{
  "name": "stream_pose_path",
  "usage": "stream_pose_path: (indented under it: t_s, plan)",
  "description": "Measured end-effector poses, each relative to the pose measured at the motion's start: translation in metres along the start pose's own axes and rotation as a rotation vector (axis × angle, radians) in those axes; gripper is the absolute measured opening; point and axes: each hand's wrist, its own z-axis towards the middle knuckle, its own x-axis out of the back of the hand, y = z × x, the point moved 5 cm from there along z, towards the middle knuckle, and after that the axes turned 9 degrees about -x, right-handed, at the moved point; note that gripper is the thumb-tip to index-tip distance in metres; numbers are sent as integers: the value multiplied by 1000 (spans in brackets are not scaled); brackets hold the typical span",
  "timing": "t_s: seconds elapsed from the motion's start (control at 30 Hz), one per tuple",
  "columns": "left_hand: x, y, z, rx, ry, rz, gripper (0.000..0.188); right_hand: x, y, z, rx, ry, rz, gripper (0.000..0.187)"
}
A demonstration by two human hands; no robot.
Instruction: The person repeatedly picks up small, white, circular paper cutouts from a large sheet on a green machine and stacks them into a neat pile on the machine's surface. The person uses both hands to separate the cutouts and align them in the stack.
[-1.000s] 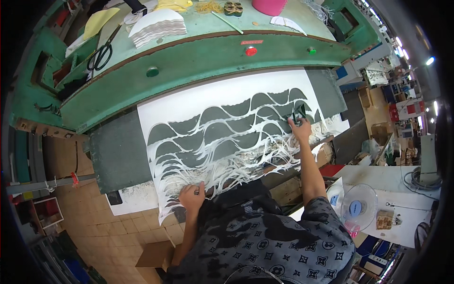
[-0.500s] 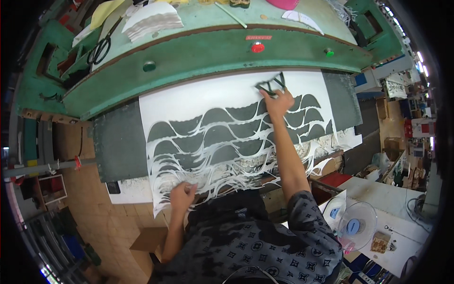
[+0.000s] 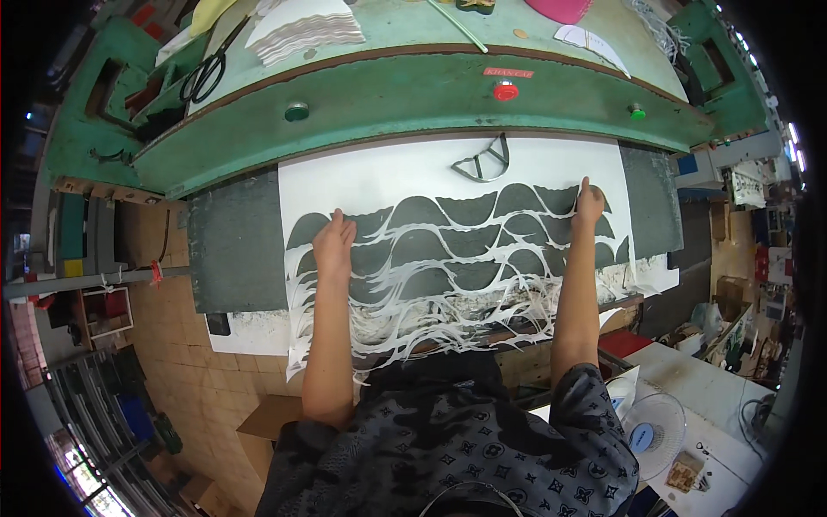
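A large white sheet (image 3: pixel 379 172) lies under the green press beam, its near part cut into rows of wave-shaped openings with thin strips between them. My left hand (image 3: pixel 334 246) is at the sheet's left side, fingers curled and pinched on a strip. On the right side my right hand (image 3: pixel 588 207) is closed at the last opening of the top row, thumb side up, on the sheet's thin web. A metal cutting die (image 3: pixel 505 160), a curved frame with cross bars, rests alone on the uncut white part, nearer my right hand.
Ahead runs the green beam (image 3: pixel 396 102) with a red button (image 3: pixel 506 91) and a green button (image 3: pixel 637 112). On its top lie stacked white pieces (image 3: pixel 306 30) and black scissors (image 3: pixel 204 77). A dark cutting board (image 3: pixel 228 233) shows beneath the sheet. At right stands a round fan (image 3: pixel 659 431).
My right hand has let go of the cutting die and moved right and nearer, onto the sheet. My left hand has reached forward from the near scrap to the top row. The view has shifted slightly.
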Motion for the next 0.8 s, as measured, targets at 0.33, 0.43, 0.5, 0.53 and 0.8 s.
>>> stream_pose_path:
  t_s: [0.33,0.43,0.5,0.53,0.8]
  plan:
    - [-25,0,4,154,333,-391,102,-19,-30,3,-752,-173,235,46]
    - [-30,-14,11,185,306,-335,82,3,-13,52,-604,-495,169,39]
    - [-26,-17,10,169,295,-232,72,-2,-8,58,-501,-577,24,41]
    - [-23,-20,8,161,302,-172,71,2,-7,63,-477,-535,23,39]
    - [-22,-10,23,48,166,-263,48,-14,1,42,-417,-332,105,29]
